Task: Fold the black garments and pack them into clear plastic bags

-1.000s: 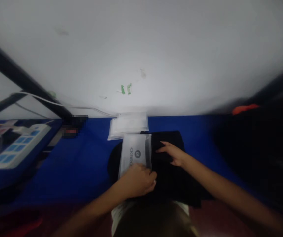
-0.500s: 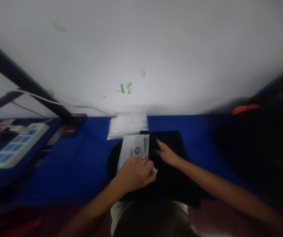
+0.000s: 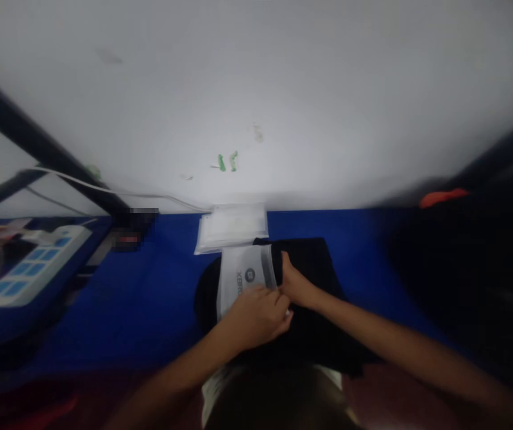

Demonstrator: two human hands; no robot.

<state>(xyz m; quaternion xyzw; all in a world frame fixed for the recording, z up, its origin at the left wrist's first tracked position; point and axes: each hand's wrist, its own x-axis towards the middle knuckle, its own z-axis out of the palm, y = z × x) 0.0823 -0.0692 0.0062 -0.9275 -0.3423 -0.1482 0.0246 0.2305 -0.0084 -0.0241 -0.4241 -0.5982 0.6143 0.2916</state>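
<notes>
A frosted plastic bag (image 3: 237, 263) with a dark round logo and lettering lies over black fabric. My left hand (image 3: 258, 316) is closed on the bag's near right part, knuckles up, covering some of the print. Black folded cloth (image 3: 276, 257) stands at the bag's right-hand edge, partly inside or behind it; I cannot tell which. Gripping that cloth is my right hand (image 3: 300, 288), its thumb upward and the other fingers mostly hidden. The two hands almost touch. More black cloth (image 3: 312, 257) is spread beneath both.
Behind the work lies a stack of similar plastic bags (image 3: 233, 224) against the white wall (image 3: 328, 107). A white power strip (image 3: 32, 269) with blue sockets is at left on the blue table surface (image 3: 149, 298). A dark mass with an orange item (image 3: 443, 197) stands at right.
My right hand has moved left from over the spread cloth to the bag's edge, closing on the cloth. My left hand has shifted slightly right, still holding the bag.
</notes>
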